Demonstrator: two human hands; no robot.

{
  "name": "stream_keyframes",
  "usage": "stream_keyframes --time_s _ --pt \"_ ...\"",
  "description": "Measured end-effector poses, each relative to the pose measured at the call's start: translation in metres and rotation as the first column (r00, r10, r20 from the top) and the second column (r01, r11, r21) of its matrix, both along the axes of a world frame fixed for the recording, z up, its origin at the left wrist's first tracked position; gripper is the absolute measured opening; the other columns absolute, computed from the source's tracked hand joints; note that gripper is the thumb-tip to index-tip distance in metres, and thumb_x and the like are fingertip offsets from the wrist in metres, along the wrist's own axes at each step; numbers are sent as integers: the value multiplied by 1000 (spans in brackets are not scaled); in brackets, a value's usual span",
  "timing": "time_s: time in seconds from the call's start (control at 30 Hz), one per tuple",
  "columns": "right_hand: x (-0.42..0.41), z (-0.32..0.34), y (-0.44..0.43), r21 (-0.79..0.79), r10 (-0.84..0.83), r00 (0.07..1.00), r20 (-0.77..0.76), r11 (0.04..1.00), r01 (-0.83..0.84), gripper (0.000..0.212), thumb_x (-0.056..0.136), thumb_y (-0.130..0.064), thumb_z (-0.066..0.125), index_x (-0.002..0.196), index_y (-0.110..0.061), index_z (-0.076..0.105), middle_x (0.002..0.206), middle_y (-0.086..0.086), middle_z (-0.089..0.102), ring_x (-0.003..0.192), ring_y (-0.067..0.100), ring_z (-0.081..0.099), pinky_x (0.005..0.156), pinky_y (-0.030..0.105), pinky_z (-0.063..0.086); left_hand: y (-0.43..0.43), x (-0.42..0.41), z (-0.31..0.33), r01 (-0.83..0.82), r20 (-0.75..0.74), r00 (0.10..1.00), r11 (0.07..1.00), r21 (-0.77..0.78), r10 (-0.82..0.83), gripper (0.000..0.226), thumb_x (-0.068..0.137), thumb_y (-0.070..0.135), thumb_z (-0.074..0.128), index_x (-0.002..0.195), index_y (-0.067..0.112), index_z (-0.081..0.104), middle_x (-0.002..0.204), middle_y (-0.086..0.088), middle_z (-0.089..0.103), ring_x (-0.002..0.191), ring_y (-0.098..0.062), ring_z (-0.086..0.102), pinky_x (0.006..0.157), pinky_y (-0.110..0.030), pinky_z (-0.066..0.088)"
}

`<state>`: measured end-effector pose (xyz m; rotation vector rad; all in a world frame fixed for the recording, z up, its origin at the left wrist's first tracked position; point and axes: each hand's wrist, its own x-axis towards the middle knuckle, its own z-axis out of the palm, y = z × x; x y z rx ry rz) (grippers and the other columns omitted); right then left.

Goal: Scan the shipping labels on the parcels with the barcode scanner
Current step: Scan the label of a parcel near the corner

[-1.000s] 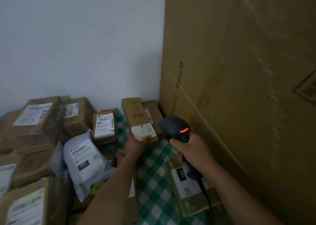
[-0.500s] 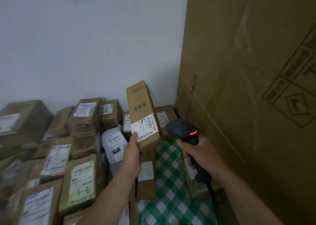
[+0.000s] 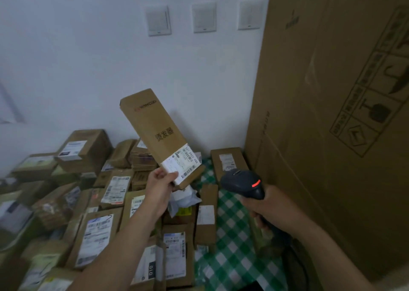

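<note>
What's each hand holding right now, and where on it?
Left hand pinches the tall brown parcel at its lower end, by the shipping label. Right hand grips the barcode scanner by its handle.

Cannot read the fine print on the box's (image 3: pixel 152 124) label (image 3: pixel 181 165); lose its near corner under the left hand (image 3: pixel 160 187). Lose the scanner's (image 3: pixel 242 182) grip inside the right hand (image 3: pixel 273 208). Lose the carton (image 3: pixel 332 135) past top and right edges. Cannot make out the blurred parcels (image 3: pixel 51 204) at left.
</note>
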<state>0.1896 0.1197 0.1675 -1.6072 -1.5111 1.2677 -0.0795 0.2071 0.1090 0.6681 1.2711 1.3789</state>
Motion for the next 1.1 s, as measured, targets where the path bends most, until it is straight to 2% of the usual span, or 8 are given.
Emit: stream_keyframes --time_s 0.17,0.4,0.5,0.67,0.73,0.9,1.0,1.1 --pt "-3 10 -11 32 50 997 59 998 -52 19 91 -22 68 77 -13 59 46 -3 58 38 12 50 45 27 43 -8 -6 -1 -19 -65 998 1000 19 20 29 85 -10 65 108 6 56 116 -13 67 107 -28 65 94 -46 53" --pt "-13 20 -22 63 84 987 134 994 -93 23 91 -20 67 72 -16 56 44 -6 56 36 7 49 42 23 41 -11 -16 -9 19 -118 993 1000 16 -17 48 82 -2 72 126 4 53 119 -12 68 108 -26 68 93 -47 56" --pt "-15 23 -25 53 90 987 134 994 -98 23 92 -19 66 72 -16 56 45 -6 56 35 8 48 41 24 40 -11 -18 -11 32 -109 994 999 13 -30 49 83 -1 72 127 5 52 121 -12 67 109 -25 68 93 -47 56" --pt "-15 26 -25 27 102 982 156 994 -108 12 92 -21 65 82 -17 59 63 3 62 38 10 51 41 24 42 -10 -17 -11 21 -90 996 1000 9 -20 50 83 -2 71 128 5 50 119 -11 67 109 -26 67 94 -47 55" --pt "-13 25 -25 23 101 985 143 994 -105 14 92 -21 65 81 -18 59 59 0 61 38 10 51 41 24 42 -7 -16 -12 23 -93 995 1000 8 -22 50 84 -2 71 129 5 50 120 -11 67 109 -26 66 91 -44 56" --pt "-6 19 -20 2 45 998 49 999 -45 15 91 -21 67 78 -16 61 50 -3 58 40 13 51 42 26 42 0 -8 -15 54 -110 993 998 13 -53 42 85 0 70 124 5 54 118 -11 68 105 -25 68 80 -38 58" --pt "3 14 -13 9 -39 999 16 999 39 22 91 -19 68 71 -12 59 47 -1 58 38 13 51 44 26 42 1 3 -13 66 -134 989 998 15 -64 22 88 -4 66 104 11 61 106 -9 69 97 -24 68 81 -38 56" --pt "21 11 0 -14 -165 985 -42 986 165 32 93 -21 65 65 -6 59 45 6 56 39 17 50 43 24 42 7 13 -26 128 -132 982 989 -78 -138 17 91 2 66 106 9 65 108 -13 71 98 -29 69 83 -42 57"
